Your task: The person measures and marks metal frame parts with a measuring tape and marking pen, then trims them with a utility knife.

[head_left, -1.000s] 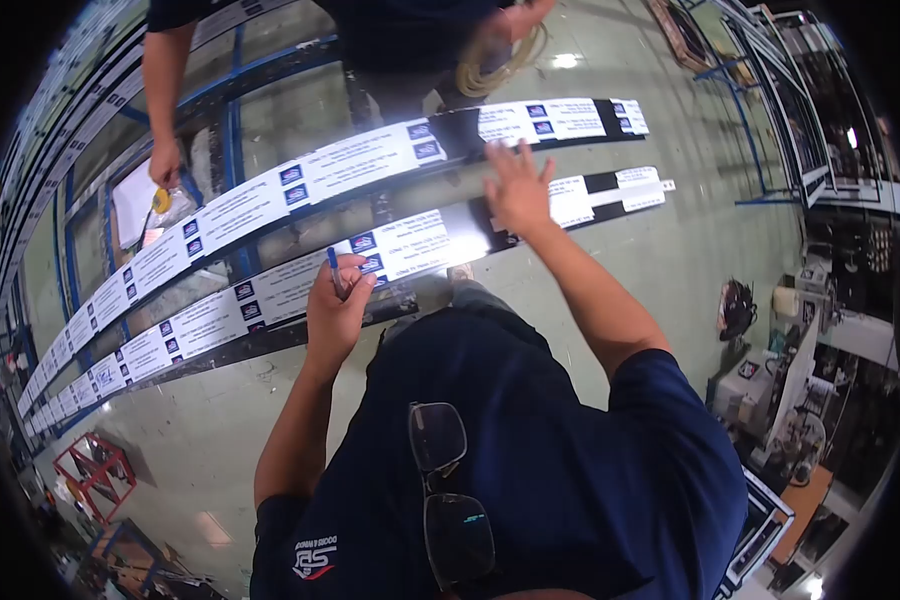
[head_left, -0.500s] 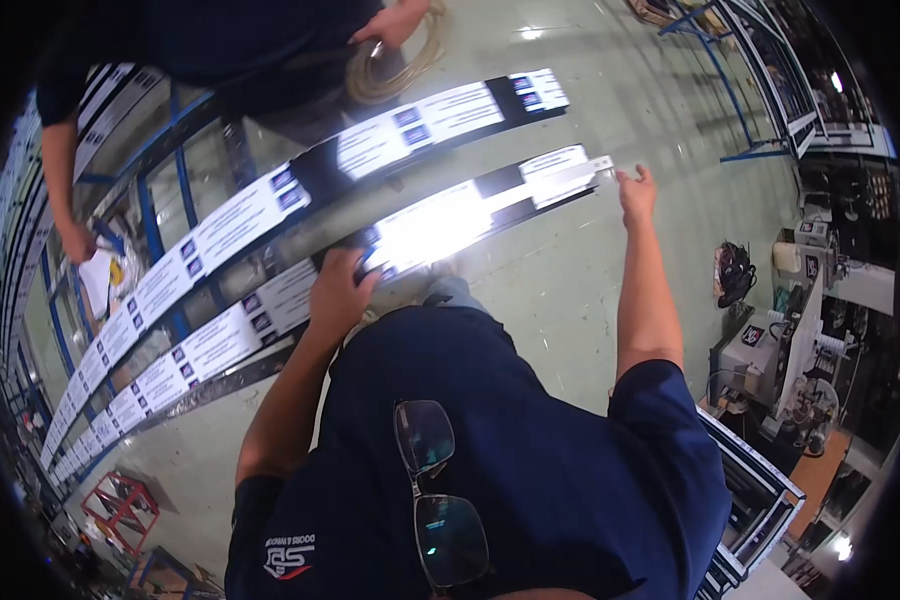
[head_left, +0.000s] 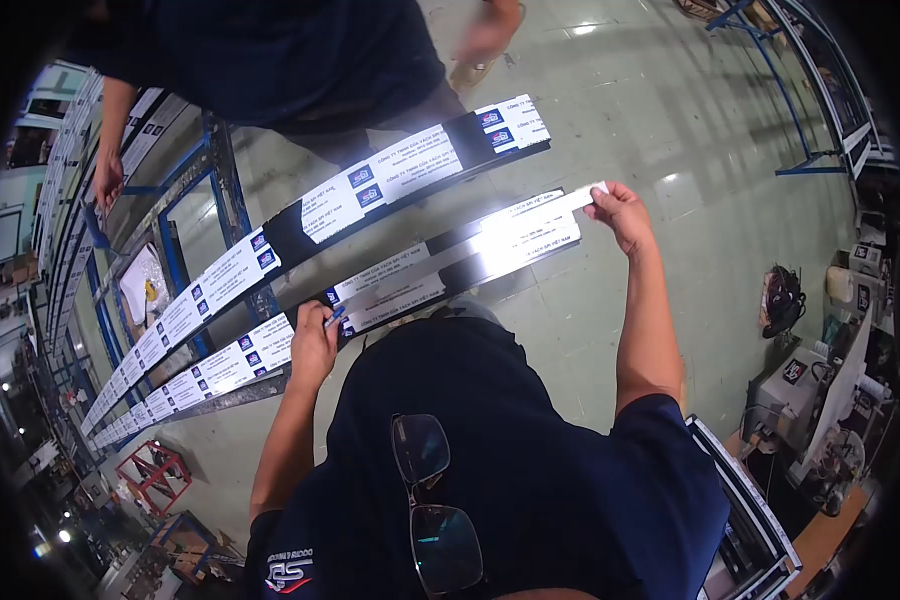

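My left hand (head_left: 314, 348) is closed around a slim blue pen-like object (head_left: 336, 316), above the near long bar (head_left: 390, 290), which is covered in printed white film. Near that bar's right end, my right hand (head_left: 622, 217) pinches the tip of a thin pale strip (head_left: 582, 198). The strip lies along the bar's top, and glare hides much of its length. Parallel to it, on the far side, runs a second film-wrapped bar (head_left: 410, 170) with dark bare patches.
Opposite me stands a co-worker; one hand (head_left: 108, 182) is at the left, the other (head_left: 488, 32) blurred at the top. Blue metal racks (head_left: 232, 200) sit under the bars. A red frame (head_left: 154, 476) stands lower left, a machine (head_left: 792, 385) at right.
My right hand has gone from beside the pale strip's end to pinching it. The co-worker's coil of hose is out of sight. The whole view has shifted.
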`<state>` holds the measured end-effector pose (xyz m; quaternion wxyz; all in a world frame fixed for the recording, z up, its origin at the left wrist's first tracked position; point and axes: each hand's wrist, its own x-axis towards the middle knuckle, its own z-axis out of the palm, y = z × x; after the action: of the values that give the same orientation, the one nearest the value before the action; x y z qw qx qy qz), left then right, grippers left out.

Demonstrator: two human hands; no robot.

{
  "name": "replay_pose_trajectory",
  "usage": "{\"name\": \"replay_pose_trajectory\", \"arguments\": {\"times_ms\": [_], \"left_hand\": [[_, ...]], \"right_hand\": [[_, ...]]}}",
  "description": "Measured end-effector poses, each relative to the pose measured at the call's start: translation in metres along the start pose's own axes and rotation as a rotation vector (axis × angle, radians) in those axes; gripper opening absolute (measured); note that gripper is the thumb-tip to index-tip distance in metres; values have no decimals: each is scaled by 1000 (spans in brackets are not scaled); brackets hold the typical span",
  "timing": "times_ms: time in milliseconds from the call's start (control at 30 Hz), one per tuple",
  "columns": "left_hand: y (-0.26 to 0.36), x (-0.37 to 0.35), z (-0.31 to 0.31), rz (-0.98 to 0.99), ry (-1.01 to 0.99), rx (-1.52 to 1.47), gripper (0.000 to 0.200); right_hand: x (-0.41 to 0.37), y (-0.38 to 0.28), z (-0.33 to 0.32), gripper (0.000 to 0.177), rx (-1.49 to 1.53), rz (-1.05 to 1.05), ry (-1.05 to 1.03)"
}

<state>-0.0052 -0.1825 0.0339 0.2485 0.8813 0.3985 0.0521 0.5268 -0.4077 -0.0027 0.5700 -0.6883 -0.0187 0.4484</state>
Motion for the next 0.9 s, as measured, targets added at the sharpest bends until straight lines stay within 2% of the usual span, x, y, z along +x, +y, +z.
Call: {"name": "replay_pose_trajectory", "arguments": {"times_ms": [100, 133, 167, 233, 300, 367, 400, 500, 567, 700, 800, 900], "left_hand": [[-3, 19, -3, -102, -27, -72, 27], [14, 31, -14, -165, -67, -82, 34], [25, 43, -20, -168, -62, -82, 34], [37, 61, -25, 54, -91, 2, 45], [45, 72, -22, 51, -130, 17, 50], [54, 82, -22, -62, -295, -4, 45], [52, 85, -20, -67, -293, -5, 45], [42, 103, -15, -81, -215, 24, 37], [36, 124, -16, 93, -5, 141, 31], [31, 170, -21, 81, 52, 98, 29], [28, 190, -20, -28, 56, 107, 30], [19, 201, -18, -41, 90, 125, 30]], "right_hand": [[26, -27, 3, 15, -2, -72, -12], [39, -35, 4, 15, 4, -74, -68], [50, -44, 6, 15, 9, -80, -129], [60, -62, 12, 13, 2, -74, -166], [69, -70, 13, 12, -5, -64, -201], [80, -72, 13, 14, 58, -44, -202], [86, -70, 14, 14, 55, -42, -206], [101, -64, 17, 14, 83, -28, -172], [110, -65, 30, 14, 106, -47, -89], [139, -71, 50, 13, 85, -83, -48], [155, -81, 68, 14, 71, -102, 39], [167, -87, 75, 14, -10, -67, 13]]}}
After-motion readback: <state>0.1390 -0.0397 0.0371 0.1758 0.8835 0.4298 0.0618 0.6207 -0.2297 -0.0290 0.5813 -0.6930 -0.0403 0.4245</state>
